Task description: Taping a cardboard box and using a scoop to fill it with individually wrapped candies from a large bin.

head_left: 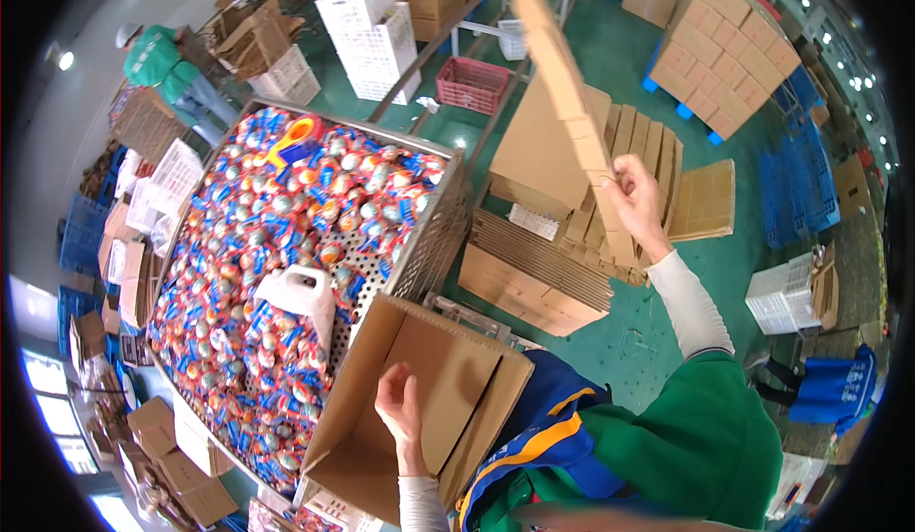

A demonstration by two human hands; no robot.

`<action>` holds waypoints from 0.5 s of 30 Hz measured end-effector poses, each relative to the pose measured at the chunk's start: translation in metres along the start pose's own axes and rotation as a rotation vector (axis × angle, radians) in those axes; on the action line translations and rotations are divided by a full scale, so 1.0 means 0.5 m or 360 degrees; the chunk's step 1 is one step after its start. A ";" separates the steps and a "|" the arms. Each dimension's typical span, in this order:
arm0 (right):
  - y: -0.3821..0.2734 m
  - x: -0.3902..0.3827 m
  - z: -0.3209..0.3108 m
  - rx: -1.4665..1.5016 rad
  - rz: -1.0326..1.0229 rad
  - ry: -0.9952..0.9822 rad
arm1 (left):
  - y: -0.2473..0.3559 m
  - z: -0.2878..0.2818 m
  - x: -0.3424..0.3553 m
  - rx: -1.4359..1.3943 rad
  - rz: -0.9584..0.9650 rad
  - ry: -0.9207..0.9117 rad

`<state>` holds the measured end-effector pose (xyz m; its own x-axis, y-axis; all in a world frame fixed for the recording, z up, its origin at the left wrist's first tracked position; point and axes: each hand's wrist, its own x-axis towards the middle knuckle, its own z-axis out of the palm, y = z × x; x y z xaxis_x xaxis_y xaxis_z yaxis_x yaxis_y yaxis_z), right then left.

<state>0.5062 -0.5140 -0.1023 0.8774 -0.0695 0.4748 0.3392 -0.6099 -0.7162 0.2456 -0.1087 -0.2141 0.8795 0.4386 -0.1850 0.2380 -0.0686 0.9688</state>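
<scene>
My right hand (634, 198) is raised at the right, fingers closed round the edge of a long brown cardboard strip (564, 93). The strip slants up past the top of the picture, over a pile of similar cardboard pieces (640, 146). Below and to the left, my left hand (398, 408) hovers over an open cardboard box (434, 365), its fingers loosely bent and apart with nothing seen in them. That box stands between my body and a large metal bin (443, 198) full of small wrapped balls in red, blue and white (276, 208).
A white plastic scoop (300, 294) and an orange-and-blue one (297, 141) lie on the wrapped balls. Flattened cartons (534, 275) stand stacked beside the bin. Farther off are a red crate (474, 84), a pallet of cartons (721, 51) and two other people, in green (157, 60) and blue (834, 389).
</scene>
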 end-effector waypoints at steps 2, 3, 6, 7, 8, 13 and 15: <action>-0.176 -0.019 0.032 0.0336 -0.0201 -0.0259 | 0.110 -0.005 -0.012 -0.0336 0.0232 -0.0006; -0.263 -0.045 0.053 0.0658 -0.0128 -0.0426 | 0.152 -0.015 -0.012 -0.0432 0.0356 0.0021; -0.418 -0.132 0.121 0.0498 -0.0515 -0.0812 | 0.256 -0.053 -0.016 -0.0611 0.0579 0.0134; -0.459 -0.173 0.148 0.0525 -0.0520 -0.0951 | 0.286 -0.066 -0.022 -0.0706 0.0608 0.0119; -0.481 -0.212 0.176 0.0527 -0.0709 -0.1009 | 0.304 -0.074 -0.023 -0.0800 0.0636 0.0085; -0.528 -0.392 0.276 0.0617 -0.0891 -0.1277 | 0.266 -0.140 -0.066 -0.1099 0.0463 0.0275; -0.533 -0.396 0.265 0.0582 -0.0823 -0.1530 | 0.256 -0.155 -0.080 -0.0920 0.0453 0.0215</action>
<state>0.2870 -0.2333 -0.0730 0.4474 0.8489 0.2816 0.6743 -0.1133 -0.7297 0.2088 -0.0657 -0.0698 0.8068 0.5857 0.0775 -0.2893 0.2773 0.9162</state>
